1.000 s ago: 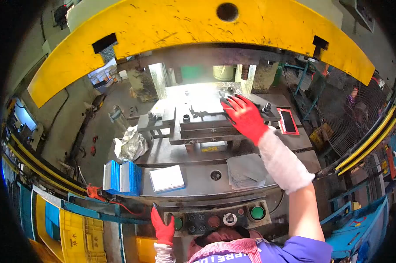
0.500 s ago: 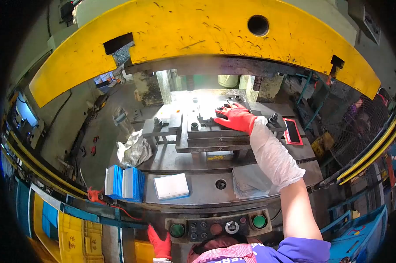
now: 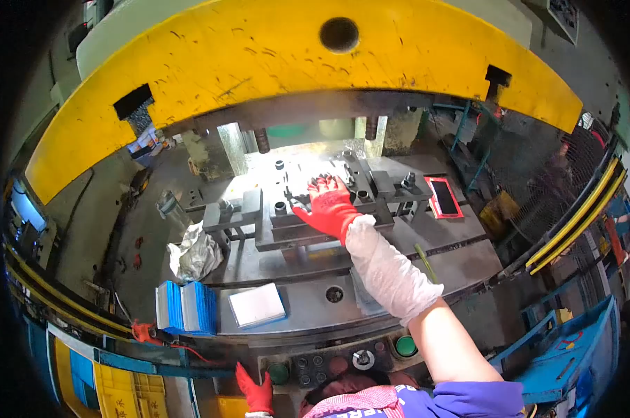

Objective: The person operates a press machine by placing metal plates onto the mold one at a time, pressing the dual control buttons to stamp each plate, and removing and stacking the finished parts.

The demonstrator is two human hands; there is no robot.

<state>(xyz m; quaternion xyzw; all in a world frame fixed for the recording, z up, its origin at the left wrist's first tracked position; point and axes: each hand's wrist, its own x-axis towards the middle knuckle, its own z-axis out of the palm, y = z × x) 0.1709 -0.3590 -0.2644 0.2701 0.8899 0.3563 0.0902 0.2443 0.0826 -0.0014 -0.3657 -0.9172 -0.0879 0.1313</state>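
Observation:
My right hand [image 3: 327, 207], in a red glove with dark fingertips, reaches over the steel die [image 3: 301, 221] on the press bed. Its fingers are spread over the brightly lit die face, and I see nothing gripped in them. Glare hides what lies under the fingertips. A whitish sleeve cover [image 3: 388, 268] wraps that forearm. Low in the view, my left hand [image 3: 255, 391], also red-gloved, has thumb and fingers apart with nothing in it. It is beside the control panel [image 3: 308, 366], nearest the left green button [image 3: 278, 374].
The yellow press ram [image 3: 259, 63] spans overhead. On the front ledge stand blue-edged plate stacks [image 3: 184, 308] and a white-topped stack [image 3: 257, 305]. A crumpled plastic bag [image 3: 195, 254] and clear bottle [image 3: 172, 207] are left of the die; a red-cased phone [image 3: 443, 197] lies right.
My view has shifted, so the press appears further left. My right hand has moved across the die toward its front middle, with the fingers spread. My left hand stays by the panel.

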